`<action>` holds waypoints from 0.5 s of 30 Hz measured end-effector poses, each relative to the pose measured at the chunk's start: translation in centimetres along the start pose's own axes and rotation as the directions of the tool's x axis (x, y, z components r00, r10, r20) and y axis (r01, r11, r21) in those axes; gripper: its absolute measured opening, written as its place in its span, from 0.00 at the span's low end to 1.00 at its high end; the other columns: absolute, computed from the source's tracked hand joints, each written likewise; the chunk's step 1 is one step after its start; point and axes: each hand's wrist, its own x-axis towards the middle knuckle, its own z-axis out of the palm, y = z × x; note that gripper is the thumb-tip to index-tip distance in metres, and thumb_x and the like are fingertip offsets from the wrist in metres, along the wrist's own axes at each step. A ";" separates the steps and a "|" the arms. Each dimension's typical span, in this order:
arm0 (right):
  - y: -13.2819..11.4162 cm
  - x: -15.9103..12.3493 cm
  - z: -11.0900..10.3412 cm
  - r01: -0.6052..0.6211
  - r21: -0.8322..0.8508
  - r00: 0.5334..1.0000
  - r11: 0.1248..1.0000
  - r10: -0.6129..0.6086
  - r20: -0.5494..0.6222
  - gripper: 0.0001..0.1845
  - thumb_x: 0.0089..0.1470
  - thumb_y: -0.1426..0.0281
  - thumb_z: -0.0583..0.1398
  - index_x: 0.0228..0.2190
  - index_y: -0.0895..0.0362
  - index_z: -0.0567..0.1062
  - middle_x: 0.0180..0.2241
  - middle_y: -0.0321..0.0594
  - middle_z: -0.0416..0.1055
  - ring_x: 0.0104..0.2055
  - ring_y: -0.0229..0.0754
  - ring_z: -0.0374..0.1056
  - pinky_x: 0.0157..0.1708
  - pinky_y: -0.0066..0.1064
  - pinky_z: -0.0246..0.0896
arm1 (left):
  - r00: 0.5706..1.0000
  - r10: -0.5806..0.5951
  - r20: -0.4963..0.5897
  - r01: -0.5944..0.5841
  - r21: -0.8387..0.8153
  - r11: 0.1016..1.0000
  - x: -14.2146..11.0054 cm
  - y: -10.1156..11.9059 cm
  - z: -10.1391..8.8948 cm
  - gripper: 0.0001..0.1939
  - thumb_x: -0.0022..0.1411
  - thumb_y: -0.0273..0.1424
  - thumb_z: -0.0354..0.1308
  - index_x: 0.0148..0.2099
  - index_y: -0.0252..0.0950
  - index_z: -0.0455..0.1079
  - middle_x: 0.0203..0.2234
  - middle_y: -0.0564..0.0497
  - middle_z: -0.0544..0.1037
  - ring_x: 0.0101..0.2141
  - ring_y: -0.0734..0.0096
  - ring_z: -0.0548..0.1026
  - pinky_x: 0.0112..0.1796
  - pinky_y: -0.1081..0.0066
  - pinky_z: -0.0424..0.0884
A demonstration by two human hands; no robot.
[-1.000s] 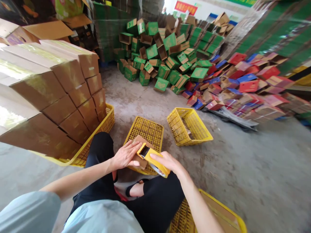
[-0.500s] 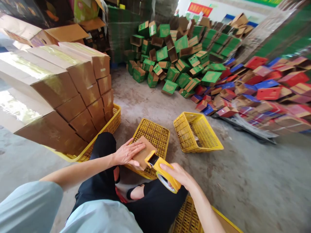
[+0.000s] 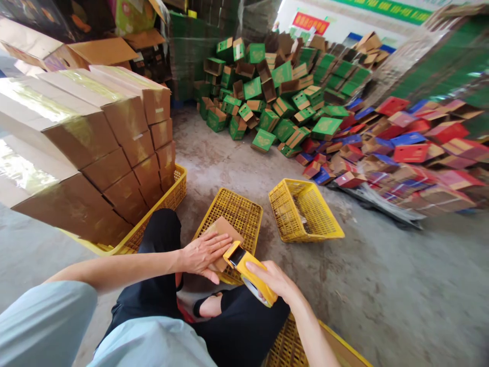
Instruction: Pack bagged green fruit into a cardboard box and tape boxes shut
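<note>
My left hand (image 3: 207,252) lies flat with its fingers stretched out on a small brown cardboard box (image 3: 226,228). Under the box is an upturned yellow plastic crate (image 3: 248,211) with a slotted surface. In my right hand (image 3: 273,279) is a yellow tape dispenser (image 3: 255,262), its fingers wrapped round the body. The dispenser's head is at the near right edge of the box, close to my left fingertips. Whether tape runs from it onto the box I cannot tell.
At left, a stack of taped cartons (image 3: 126,122) fills a yellow crate (image 3: 178,183). Another yellow crate (image 3: 321,214) lies to the right. Green boxes (image 3: 263,140) and red and blue boxes (image 3: 410,153) are heaped behind. One more yellow crate (image 3: 286,344) is by my right leg.
The view has shifted slightly. My left hand has slid a little along the box towards the dispenser's head, and the dispenser stays at the box's right side in my right hand.
</note>
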 end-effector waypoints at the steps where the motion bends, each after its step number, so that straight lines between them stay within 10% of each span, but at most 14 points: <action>1: 0.1 0.0 0.0 0.006 0.005 1.000 1.000 -0.006 0.005 0.29 0.57 0.42 0.60 0.27 0.56 0.74 0.17 0.39 0.73 0.19 0.42 0.72 0.20 0.30 0.69 | 1.000 0.009 0.005 -0.009 -0.020 1.000 0.1 -0.1 -0.1 0.54 0.67 0.66 0.41 0.78 0.32 0.38 0.73 0.36 0.54 0.72 0.50 0.53 0.71 0.54 0.42; 15: 4.3 -1.1 -1.1 0.037 0.058 0.998 0.998 -0.040 0.044 0.32 0.55 0.39 0.59 0.31 0.58 0.75 0.18 0.36 0.73 0.19 0.41 0.71 0.18 0.27 0.65 | 1.000 -0.019 0.011 0.020 -0.080 0.997 0.0 -1.0 -0.5 0.57 0.62 0.68 0.47 0.78 0.34 0.43 0.72 0.36 0.55 0.72 0.49 0.54 0.70 0.53 0.46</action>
